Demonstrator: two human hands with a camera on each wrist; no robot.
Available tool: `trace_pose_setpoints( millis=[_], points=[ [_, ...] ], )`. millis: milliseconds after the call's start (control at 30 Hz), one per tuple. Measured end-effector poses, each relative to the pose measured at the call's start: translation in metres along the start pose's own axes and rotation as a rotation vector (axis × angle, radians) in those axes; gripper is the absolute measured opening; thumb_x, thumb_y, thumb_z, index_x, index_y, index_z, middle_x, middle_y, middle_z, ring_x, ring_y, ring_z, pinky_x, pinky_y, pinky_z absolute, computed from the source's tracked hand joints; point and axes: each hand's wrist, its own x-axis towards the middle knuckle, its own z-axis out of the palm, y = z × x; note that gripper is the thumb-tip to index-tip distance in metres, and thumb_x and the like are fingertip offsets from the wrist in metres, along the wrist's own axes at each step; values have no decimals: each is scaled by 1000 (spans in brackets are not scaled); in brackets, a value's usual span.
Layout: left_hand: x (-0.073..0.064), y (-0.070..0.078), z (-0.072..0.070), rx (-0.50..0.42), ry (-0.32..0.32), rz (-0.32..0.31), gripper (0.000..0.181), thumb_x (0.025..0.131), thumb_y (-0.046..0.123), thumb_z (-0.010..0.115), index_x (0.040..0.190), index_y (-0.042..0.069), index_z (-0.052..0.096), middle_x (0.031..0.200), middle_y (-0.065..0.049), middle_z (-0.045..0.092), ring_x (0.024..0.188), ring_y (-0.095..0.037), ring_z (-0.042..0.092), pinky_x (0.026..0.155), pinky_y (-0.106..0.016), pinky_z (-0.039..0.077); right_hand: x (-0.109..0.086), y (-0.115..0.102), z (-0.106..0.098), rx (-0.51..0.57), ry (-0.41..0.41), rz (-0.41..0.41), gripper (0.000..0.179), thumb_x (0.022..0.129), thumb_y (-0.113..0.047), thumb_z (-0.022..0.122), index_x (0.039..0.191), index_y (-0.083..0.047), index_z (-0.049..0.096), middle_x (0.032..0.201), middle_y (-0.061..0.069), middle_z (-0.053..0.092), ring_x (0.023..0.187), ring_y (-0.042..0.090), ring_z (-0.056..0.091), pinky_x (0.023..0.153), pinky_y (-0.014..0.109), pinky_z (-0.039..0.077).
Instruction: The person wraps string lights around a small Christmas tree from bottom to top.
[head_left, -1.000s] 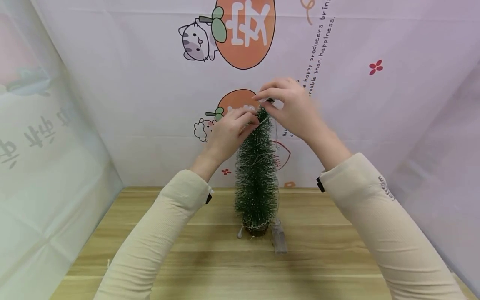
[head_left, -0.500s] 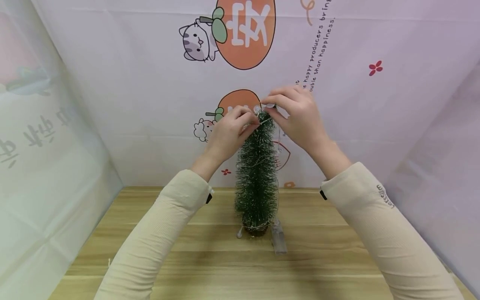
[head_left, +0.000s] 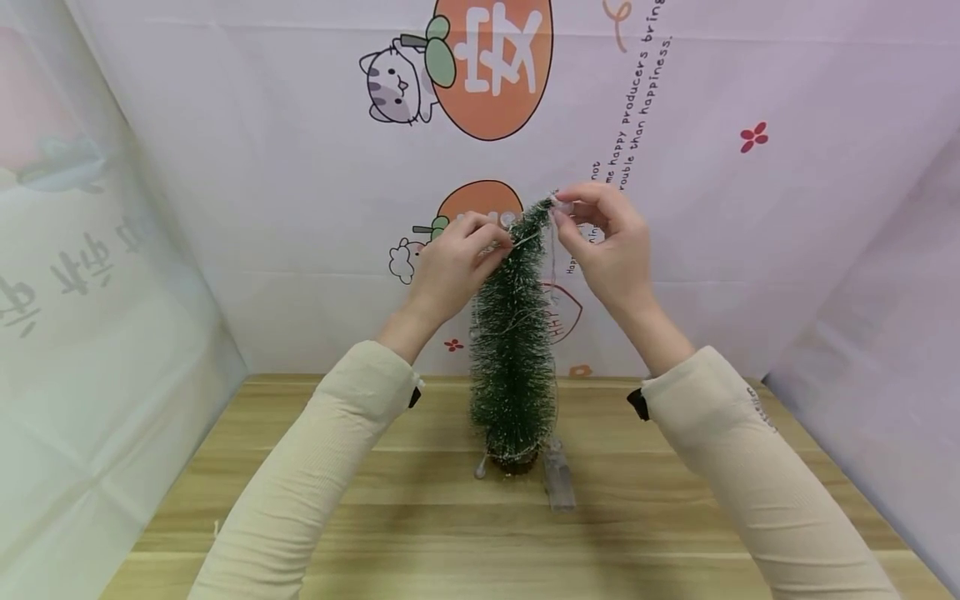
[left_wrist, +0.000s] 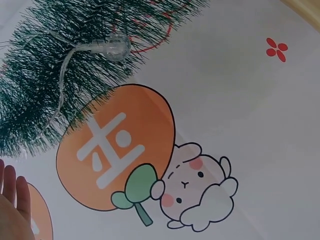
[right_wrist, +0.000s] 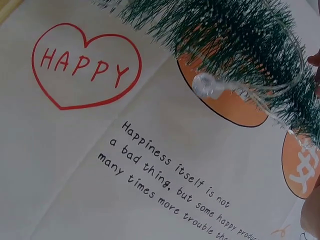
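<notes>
A small green bristle Christmas tree (head_left: pixel 513 358) with frosted tips stands upright on the table, its top bent to the right. Clear string lights (head_left: pixel 528 241) wind around it. Left of the top, my left hand (head_left: pixel 456 262) pinches the wire between thumb and fingers. On the other side, my right hand (head_left: pixel 611 242) pinches the string lights at the tree's very tip, a clear bulb close by its fingers. The left wrist view shows a round bulb (left_wrist: pixel 118 47) against the bristles; another bulb (right_wrist: pixel 205 85) hangs out from the tree in the right wrist view.
A clear battery box (head_left: pixel 558 482) lies on the wooden table (head_left: pixel 390 533) right of the tree's base. One bulb (head_left: pixel 480 470) rests left of the base. Behind stands a white printed cloth (head_left: pixel 300 208), with more cloth on both sides.
My right hand has moved right and slightly down, its fingers now at the tree's tip, which shows bent to the right. The left hand has stayed nearly still on the wire.
</notes>
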Motion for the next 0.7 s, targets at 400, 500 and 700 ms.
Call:
trace_pose_setpoints(
  millis=[400, 500, 700],
  points=[
    [2, 2, -1, -2, -12, -20, 10, 93, 21, 62, 96, 13, 68, 102, -6, 65, 90, -20, 64, 71, -29, 56, -4, 1, -1, 35, -15, 81, 8, 81, 16, 60, 88, 15, 63, 100, -17, 62, 97, 3, 59, 90, 19, 51],
    [3, 4, -1, 16, -21, -18, 11, 93, 21, 62, 97, 13, 68, 103, -6, 64, 92, -20, 66, 81, -31, 57, -1, -2, 0, 0, -47, 89, 12, 83, 11, 62, 95, 12, 64, 101, -16, 58, 97, 3, 57, 90, 18, 50],
    [4, 9, -2, 32, -52, -28, 10, 93, 21, 62, 99, 13, 67, 105, -4, 65, 88, -18, 67, 105, -41, 47, 5, -10, 4, -62, -101, 136, 26, 85, 2, 65, 111, 8, 62, 105, -13, 51, 97, 1, 51, 85, 19, 48]
  ],
)
